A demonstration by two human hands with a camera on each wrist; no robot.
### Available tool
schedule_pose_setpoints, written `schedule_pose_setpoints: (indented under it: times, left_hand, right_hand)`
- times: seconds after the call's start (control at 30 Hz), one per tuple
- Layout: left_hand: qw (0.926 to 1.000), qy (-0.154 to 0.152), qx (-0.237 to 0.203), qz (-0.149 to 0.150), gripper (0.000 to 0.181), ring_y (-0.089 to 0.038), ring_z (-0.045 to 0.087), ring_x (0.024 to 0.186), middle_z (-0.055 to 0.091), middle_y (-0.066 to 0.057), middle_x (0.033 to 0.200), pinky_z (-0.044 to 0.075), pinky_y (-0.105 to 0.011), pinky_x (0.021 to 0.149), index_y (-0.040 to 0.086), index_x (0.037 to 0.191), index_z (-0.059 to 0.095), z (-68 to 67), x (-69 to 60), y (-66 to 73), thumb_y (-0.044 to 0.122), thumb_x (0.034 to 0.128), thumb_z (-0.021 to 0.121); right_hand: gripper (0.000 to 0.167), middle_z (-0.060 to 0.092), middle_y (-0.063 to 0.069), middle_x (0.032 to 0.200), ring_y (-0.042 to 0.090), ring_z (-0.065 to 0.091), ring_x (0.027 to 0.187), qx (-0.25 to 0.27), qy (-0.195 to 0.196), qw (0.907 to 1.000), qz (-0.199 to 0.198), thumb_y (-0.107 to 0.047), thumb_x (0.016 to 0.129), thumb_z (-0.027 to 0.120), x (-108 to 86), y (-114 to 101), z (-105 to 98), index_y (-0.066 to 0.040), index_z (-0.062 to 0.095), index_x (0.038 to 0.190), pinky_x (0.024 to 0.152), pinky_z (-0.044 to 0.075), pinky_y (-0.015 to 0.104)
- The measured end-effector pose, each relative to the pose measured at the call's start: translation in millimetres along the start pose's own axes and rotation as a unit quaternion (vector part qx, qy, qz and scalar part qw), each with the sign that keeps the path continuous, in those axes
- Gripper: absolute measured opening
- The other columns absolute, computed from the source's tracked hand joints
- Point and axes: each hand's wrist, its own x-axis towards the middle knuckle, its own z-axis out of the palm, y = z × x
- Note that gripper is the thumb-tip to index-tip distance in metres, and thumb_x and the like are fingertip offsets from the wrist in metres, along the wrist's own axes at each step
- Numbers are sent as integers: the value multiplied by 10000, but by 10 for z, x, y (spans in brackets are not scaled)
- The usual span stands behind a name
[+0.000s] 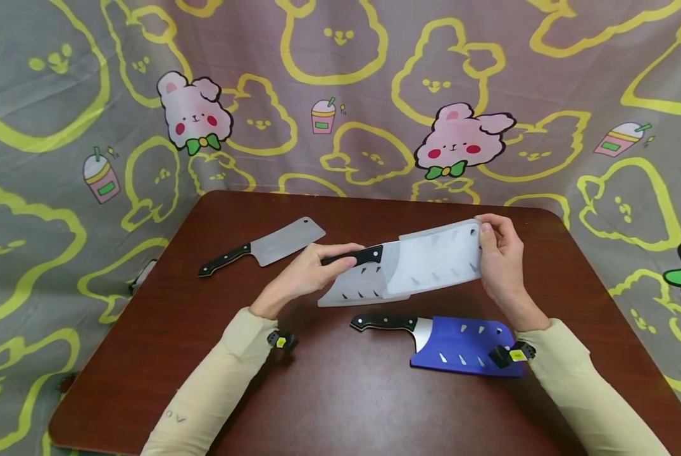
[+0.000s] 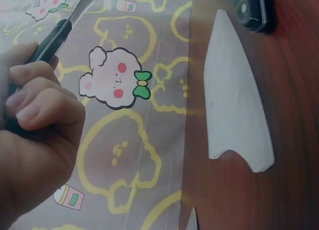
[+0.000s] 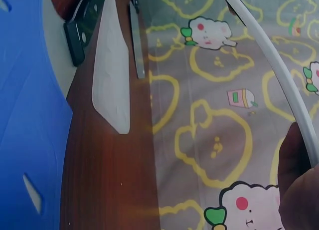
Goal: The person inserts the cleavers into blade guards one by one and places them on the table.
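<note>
In the head view my left hand [image 1: 312, 272] grips the black handle [image 1: 369, 254] of a cleaver whose blade sits inside a translucent white sheath [image 1: 437, 256], held above the table. My right hand [image 1: 502, 259] pinches the far end of that sheath. Beneath it a second whitish sheath [image 1: 352, 288] lies on the table, partly covered. The left wrist view shows my left fingers curled round the handle [image 2: 52, 40]. In the right wrist view my right hand [image 3: 299, 190] holds the sheath's edge [image 3: 279, 65].
A bare cleaver [image 1: 289, 242] with a black handle lies at the back left of the brown table [image 1: 147, 367]. Nearer the front right lies another cleaver in a blue sheath [image 1: 454, 345], below my right wrist. A patterned curtain [image 1: 374, 145] hangs behind the table.
</note>
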Motion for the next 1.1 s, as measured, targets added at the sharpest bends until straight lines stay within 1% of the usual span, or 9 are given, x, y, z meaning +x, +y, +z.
schedule_pose_setpoints:
  times: [0.1,0.2,0.33,0.5,0.63,0.77,0.9,1.0,1.1]
  left_hand:
    - [9999,50,105,25,350,-176,329,445,352,10,532,290,-280,446,407,1306,588,-4,11,25,454,960,595]
    - [9997,88,247,25,352,-166,327,445,349,23,531,300,-278,459,408,1309,587,-9,-15,33,460,961,590]
    - [9991,104,399,54,351,-173,299,433,322,31,515,299,-275,462,418,1309,585,9,-34,33,467,961,587]
    - [9979,9,638,54,363,-172,292,433,319,12,522,306,-287,477,373,1314,593,17,-7,33,474,966,574]
    - [9957,-140,899,-163,417,-155,338,427,370,12,522,355,-298,527,281,1335,593,18,10,10,476,967,573]
    - [9927,-205,1123,-392,432,-142,379,414,408,16,510,359,-287,503,229,1329,598,21,20,-42,460,964,586]
    - [9905,-310,1279,-391,425,-160,441,442,549,-15,600,340,-267,458,208,1315,599,40,49,-107,448,964,593]
    - [9893,-396,1363,-349,424,-247,545,512,693,-62,780,383,-260,489,194,1328,582,61,72,-151,418,969,596]
    - [9888,-412,1407,-281,410,-289,650,625,737,-79,921,444,-264,557,181,1342,563,85,97,-187,351,972,612]
  right_hand:
    - [209,612,-3,1001,120,574,844,1,-95,9999,129,-161,1021,505,-10,-16,14,-39,602,1159,639,493,180]
    - [258,594,-14,1021,122,577,849,-344,-454,9982,210,-202,1031,489,-30,-58,-15,-57,585,1222,628,510,185]
    - [318,593,-54,1020,88,595,835,-1009,-942,9902,197,-226,1040,467,-60,-87,-78,-71,544,1306,617,523,196]
    - [353,620,-78,956,47,627,781,-1309,-1294,9827,193,-227,1032,488,-54,-46,-137,-52,501,1338,592,534,223]
    - [379,624,-82,984,43,640,794,-1911,-1812,9641,346,-270,1037,480,-47,6,-246,-75,474,1361,603,555,273]
    - [386,604,4,1069,26,625,848,-2513,-2225,9412,381,-304,1040,470,-40,82,-356,-89,484,1360,639,556,293]
    - [390,593,29,1141,-28,614,907,-2595,-2223,9391,372,-316,1042,461,1,194,-431,-74,504,1345,668,550,268]
    - [380,602,9,1149,-39,605,903,-2610,-2049,9424,418,-313,1045,453,38,277,-487,-70,516,1329,674,540,245]
    - [373,614,65,1161,-16,598,879,-2654,-1906,9437,512,-305,1047,444,67,334,-542,-65,520,1323,668,533,245]
